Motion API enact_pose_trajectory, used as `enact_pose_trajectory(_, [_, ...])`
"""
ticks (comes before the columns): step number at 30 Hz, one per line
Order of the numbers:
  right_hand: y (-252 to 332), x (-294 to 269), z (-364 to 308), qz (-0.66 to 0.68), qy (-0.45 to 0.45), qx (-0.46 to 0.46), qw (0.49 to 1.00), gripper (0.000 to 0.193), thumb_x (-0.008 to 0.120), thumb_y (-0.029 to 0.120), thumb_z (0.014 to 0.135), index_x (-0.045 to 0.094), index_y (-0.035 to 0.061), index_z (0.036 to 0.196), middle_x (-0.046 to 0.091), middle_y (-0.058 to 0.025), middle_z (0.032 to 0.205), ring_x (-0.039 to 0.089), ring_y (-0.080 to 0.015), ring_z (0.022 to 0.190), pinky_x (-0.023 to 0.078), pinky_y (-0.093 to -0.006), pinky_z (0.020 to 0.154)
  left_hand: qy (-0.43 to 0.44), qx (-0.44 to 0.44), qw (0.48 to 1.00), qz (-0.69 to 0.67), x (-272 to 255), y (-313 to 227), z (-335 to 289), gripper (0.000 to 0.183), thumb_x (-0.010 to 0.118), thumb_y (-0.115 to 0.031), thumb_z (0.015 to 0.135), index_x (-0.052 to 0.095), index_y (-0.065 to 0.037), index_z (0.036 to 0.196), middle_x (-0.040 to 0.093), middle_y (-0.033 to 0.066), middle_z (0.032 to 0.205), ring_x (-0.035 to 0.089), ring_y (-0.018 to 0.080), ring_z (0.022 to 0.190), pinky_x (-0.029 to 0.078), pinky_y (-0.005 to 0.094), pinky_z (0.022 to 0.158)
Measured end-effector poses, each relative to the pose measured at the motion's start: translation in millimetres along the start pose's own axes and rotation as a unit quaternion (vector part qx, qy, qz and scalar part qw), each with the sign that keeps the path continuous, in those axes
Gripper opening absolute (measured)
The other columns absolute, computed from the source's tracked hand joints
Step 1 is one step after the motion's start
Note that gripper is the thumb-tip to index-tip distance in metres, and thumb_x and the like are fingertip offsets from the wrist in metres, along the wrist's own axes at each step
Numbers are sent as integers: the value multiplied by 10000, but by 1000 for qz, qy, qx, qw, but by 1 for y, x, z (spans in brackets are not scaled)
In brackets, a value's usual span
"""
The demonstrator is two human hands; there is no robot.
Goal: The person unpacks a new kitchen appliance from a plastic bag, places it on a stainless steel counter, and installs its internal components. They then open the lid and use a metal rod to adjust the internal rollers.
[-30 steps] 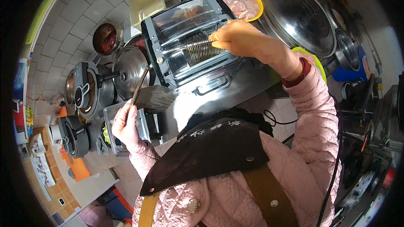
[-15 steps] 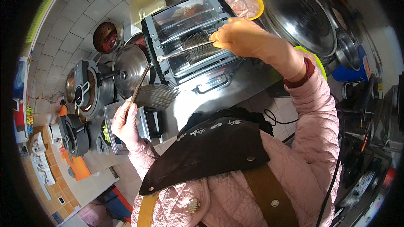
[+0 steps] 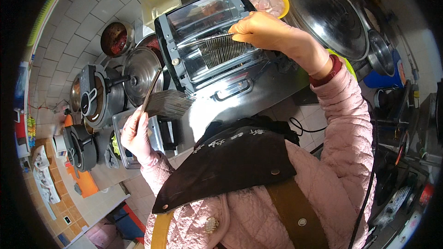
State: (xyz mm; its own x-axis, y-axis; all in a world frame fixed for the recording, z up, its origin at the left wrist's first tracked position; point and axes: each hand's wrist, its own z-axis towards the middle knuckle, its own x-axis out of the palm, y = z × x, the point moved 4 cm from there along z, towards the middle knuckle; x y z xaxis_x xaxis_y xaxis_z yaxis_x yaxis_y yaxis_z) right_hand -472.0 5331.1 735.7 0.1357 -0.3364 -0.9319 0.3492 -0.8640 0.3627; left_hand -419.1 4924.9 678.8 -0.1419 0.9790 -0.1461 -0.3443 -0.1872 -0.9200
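Observation:
My left hand (image 3: 138, 138), in a thin glove, is closed on the bar of a metal comb (image 3: 170, 103) with long thin tines pointing right. This comb hangs in front of the steel machine's left end. My right hand (image 3: 266, 32), also gloved, is closed on the right end of a second metal comb (image 3: 224, 53). Its bar lies level above the opening of the steel meat-cutting machine (image 3: 187, 71), tines pointing down toward me. Whether the tines touch the machine's inside I cannot tell. A clear cover (image 3: 200, 14) forms the machine's far side.
Behind the machine, a yellow bowl (image 3: 287, 7) holds raw meat pieces. A large steel lid (image 3: 327, 18) lies at the right. Leftward are a pot lid (image 3: 138, 71), a pressure cooker (image 3: 99, 94), a pan (image 3: 110, 34) with red contents and a clear tub (image 3: 121, 122).
The right hand has lifted its comb slightly away from me, and more of the tines show below the bar. My left hand and its comb have barely moved.

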Motion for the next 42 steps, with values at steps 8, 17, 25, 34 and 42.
enact_pose_trajectory(8, [-5,-8,-10,94,-81,-27,992,248,649,207,901,710,56,1089,714,-140,905,695,-248,870,522,-317,792,12,25,999,39,0,1,0,263,750,37,825,731,23,1087,728,104,1045,665,139,931,516,268,869])
enact_pose_trajectory(17, [7,-4,-7,44,-46,-2,998,222,685,199,918,721,50,1078,728,-123,998,678,-281,943,522,-341,844,10,28,999,33,2,-5,1,264,742,89,805,740,26,1061,737,113,1021,676,152,931,520,268,871])
enact_pose_trajectory(25, [15,1,2,-195,-186,-144,952,145,649,203,913,711,101,995,696,-79,825,669,-247,818,519,-362,741,2,21,1000,16,0,-1,0,270,753,76,802,740,22,1066,738,112,1014,677,154,923,517,270,878])
enact_pose_trajectory(34, [18,11,7,-110,-29,-130,985,70,617,137,889,669,95,867,673,-112,748,677,-310,733,533,-387,682,-13,24,999,21,-2,-2,-1,265,761,80,794,747,16,1051,737,111,1010,677,150,913,524,269,858])
enact_pose_trajectory(42, [17,-6,2,-103,-176,-150,967,41,650,103,883,665,86,917,673,-109,811,668,-306,770,531,-374,714,0,23,999,28,-3,4,-1,262,749,59,818,735,24,1077,732,106,1037,673,150,938,511,278,894])
